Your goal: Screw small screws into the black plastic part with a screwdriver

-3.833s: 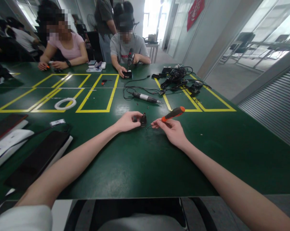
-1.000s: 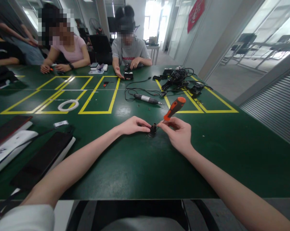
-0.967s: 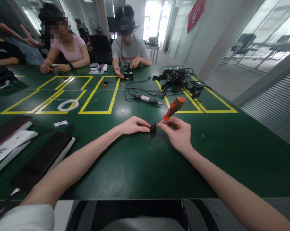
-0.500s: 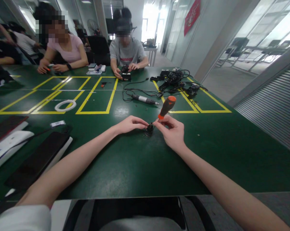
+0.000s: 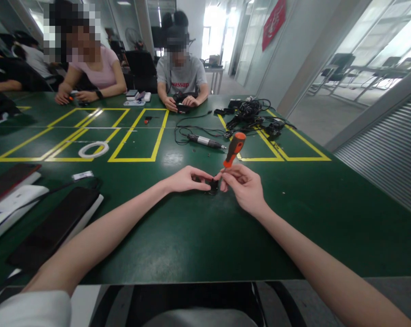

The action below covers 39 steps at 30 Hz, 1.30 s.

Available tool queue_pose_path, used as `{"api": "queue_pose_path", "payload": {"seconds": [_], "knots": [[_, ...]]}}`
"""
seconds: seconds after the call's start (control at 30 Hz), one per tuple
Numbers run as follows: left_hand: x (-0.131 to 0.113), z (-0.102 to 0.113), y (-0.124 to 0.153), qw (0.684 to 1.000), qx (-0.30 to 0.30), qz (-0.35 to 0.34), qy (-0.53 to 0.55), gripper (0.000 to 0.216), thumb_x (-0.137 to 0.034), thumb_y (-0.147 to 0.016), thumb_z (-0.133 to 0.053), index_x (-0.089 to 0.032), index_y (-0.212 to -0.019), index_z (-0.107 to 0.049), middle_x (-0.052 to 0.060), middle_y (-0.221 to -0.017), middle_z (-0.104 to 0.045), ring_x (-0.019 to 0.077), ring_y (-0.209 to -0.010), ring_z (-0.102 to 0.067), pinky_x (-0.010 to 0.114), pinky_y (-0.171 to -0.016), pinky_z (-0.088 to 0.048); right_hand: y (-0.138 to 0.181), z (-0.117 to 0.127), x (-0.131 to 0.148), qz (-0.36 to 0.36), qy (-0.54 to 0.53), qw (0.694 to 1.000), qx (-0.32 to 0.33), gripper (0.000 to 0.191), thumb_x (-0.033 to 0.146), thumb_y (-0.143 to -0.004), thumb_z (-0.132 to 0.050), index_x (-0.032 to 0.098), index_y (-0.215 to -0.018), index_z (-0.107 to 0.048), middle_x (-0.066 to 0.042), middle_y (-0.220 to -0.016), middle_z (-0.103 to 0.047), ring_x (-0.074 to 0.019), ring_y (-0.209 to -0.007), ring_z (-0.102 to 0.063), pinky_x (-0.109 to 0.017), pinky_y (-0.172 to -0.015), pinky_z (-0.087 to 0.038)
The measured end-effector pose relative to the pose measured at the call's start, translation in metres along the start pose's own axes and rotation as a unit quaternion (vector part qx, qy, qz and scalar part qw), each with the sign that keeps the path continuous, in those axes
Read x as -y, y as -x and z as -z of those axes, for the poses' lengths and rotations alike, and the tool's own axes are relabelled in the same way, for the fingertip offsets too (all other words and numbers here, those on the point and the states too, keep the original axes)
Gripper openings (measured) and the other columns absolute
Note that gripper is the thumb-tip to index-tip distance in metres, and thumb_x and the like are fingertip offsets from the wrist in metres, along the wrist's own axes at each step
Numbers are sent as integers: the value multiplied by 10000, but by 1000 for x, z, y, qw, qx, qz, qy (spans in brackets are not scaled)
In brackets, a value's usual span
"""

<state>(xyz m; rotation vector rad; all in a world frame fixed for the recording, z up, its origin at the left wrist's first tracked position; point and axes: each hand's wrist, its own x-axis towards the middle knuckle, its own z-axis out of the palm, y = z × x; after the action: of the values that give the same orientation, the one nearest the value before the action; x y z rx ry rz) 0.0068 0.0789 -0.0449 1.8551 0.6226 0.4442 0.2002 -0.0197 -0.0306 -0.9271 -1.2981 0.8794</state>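
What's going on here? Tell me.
The person's left hand holds a small black part on the green table. Their right hand grasps an orange-and-black screwdriver, handle up, beside it; the tip can't be made out. A corded tool lies beyond the hands. Across the table, a co-worker handles a dark object.

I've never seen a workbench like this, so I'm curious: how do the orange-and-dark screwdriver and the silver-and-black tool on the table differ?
The screwdriver is held in the right hand, while the silver-and-black tool lies on the table.

The screwdriver stands tilted, handle uppermost; the silver-and-black tool lies flat.

The screwdriver has orange parts; the silver-and-black tool has a silver middle.

Both are long and partly dark.
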Motion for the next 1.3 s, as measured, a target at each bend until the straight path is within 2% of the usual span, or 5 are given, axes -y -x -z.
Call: {"api": "queue_pose_path", "payload": {"seconds": [0.53,0.8,1.03,1.17,1.3], "knots": [[5,-4,-2,983,9,55,175,412,-262,-606,-968,-93,-868,-698,52,-745,-774,119,-679,-732,237,-715,-566,-3,2,0,5,12,1000,-4,388,585,-823,-769,198,-831,-738,-22,-711,-716,-125,-494,-598,-293,-493,-530],[6,1,-3,982,37,49,177,432,-238,-646,-921,-96,-1011,-738,109,-896,-808,150,-709,-761,231,-656,-538,-1,2,-1,3,4,999,-39,371,497,-773,-841,226,-762,-587,8,-664,-715,-120,-500,-592,-270,-512,-528],[6,1,-4,985,26,45,164,451,-106,-668,-717,-115,-1119,-744,112,-1015,-811,151,-699,-759,241,-653,-531,-3,3,2,8,29,999,-16,361,565,-820,-781,208,-796,-740,-15,-710,-710,-116,-492,-575,-286,-494,-503],[2,2,-2,989,5,38,146,389,-149,-723,-650,-129,-1096,-758,100,-1025,-807,145,-680,-755,232,-629,-514,-2,2,0,3,-4,1000,-6,413,599,-810,-776,218,-957,-711,-10,-720,-729,-135,-524,-608,-301,-534,-535],[-2,2,0,990,-7,34,134,312,-206,-774,-656,-123,-1056,-760,98,-1013,-805,133,-668,-743,229,-626,-506,-1,2,-2,-8,-2,1000,-25,389,551,-781,-818,231,-840,-605,4,-675,-724,-133,-540,-610,-290,-566,-550]]}}
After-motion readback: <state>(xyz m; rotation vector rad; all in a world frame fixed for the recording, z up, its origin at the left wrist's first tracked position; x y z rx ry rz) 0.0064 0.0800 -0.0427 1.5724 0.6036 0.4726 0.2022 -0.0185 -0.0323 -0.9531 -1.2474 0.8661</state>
